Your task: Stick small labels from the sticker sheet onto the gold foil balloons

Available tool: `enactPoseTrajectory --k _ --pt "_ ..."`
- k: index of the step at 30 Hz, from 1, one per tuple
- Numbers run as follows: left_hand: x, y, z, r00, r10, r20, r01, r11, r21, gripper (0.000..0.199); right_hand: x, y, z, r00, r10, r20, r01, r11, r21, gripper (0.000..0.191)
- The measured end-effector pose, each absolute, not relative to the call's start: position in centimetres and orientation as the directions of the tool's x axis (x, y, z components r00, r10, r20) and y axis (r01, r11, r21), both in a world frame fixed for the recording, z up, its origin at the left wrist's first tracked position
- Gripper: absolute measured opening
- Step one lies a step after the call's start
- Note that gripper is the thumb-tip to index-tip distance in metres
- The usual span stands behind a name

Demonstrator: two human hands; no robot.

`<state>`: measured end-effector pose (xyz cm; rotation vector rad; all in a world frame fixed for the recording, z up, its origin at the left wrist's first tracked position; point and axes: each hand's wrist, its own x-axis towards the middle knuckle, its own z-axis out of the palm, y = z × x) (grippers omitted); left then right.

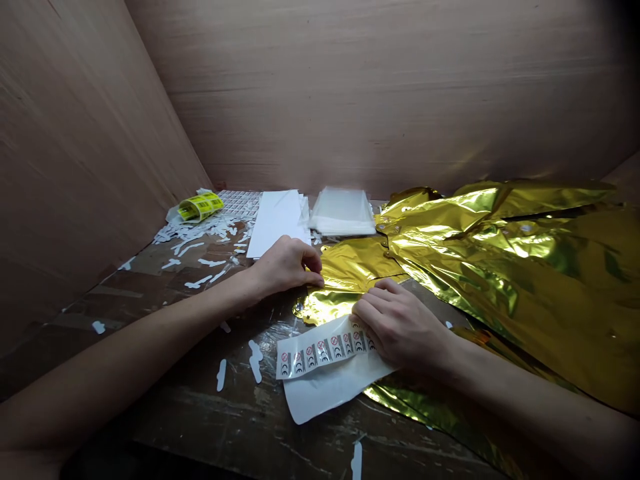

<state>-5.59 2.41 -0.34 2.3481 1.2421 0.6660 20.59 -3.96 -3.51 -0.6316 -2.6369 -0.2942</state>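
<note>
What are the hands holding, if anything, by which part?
Right hand: white printed sticker strip, by its right end. Left hand: at the shiny gold foil sheet, grip unclear.

- Foil [465, 260] gleams gold
- Sticker strip [316, 355] repeats red circles, black CE marks
- Paper stack [277, 217] is white
- Rolled sheet [201, 207] is yellow
- Surface [235, 420] is dark brown
</note>
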Motion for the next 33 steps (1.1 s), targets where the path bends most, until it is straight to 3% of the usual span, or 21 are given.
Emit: enactPoseTrajectory --k 4,10,12,15,18,21,24,26,29,33 --pt "-4.7 3.5 0.9 0.466 0.875 0.135 0.769 -0.476 0.426 0.042 20.7 -3.8 -3.8 -0.816 0.391 0.426 0.473 0.875 0.101 0.021" --pt "-2.6 5.7 2.5 0.361 0.93 -0.074 0.888 -0.318 0.334 0.042 20.5 -4.0 -3.6 -0.825 0.375 0.423 0.459 0.881 0.114 0.022" --pt "-2.2 6.4 2.6 0.337 0.938 -0.081 0.907 -0.301 0.296 0.039 20.4 -4.0 -3.6 -0.821 0.377 0.429 0.465 0.878 0.119 0.023" --pt "-2.1 6.6 2.7 0.338 0.941 0.033 0.9 -0.333 0.282 0.034 20.2 -4.0 -3.6 -0.817 0.386 0.429 0.476 0.871 0.122 0.021" --pt "-1.9 5.1 2.8 0.371 0.912 0.175 0.847 -0.41 0.339 0.023 20.2 -3.8 -3.6 -0.798 0.394 0.455 0.489 0.866 0.107 0.02" --pt "-1.2 2.5 3.0 0.439 0.875 0.206 0.682 -0.473 0.558 0.026 20.4 -3.6 -3.3 -0.741 0.363 0.565 0.473 0.879 0.055 0.025" --pt "-0.3 0.4 3.2 0.578 0.814 0.057 0.415 -0.353 0.839 0.042 20.7 -3.6 -2.9 -0.683 0.276 0.677 0.409 0.912 0.041 0.027" --pt "0.0 -0.3 3.4 0.7 0.709 -0.084 0.304 -0.19 0.934 0.054 20.7 -3.7 -2.7 -0.658 0.246 0.712 0.396 0.917 0.049 0.029" --pt "-0.4 -0.5 4.0 0.753 0.607 -0.253 0.404 -0.123 0.906 0.049 20.9 -3.5 -2.6 -0.617 0.303 0.726 0.437 0.899 -0.004 0.03" --pt "-2.5 1.0 5.5 0.661 0.629 -0.409 0.617 -0.146 0.773 0.036 21.3 -3.2 -1.7 -0.525 0.51 0.681 0.521 0.825 -0.217 0.021"
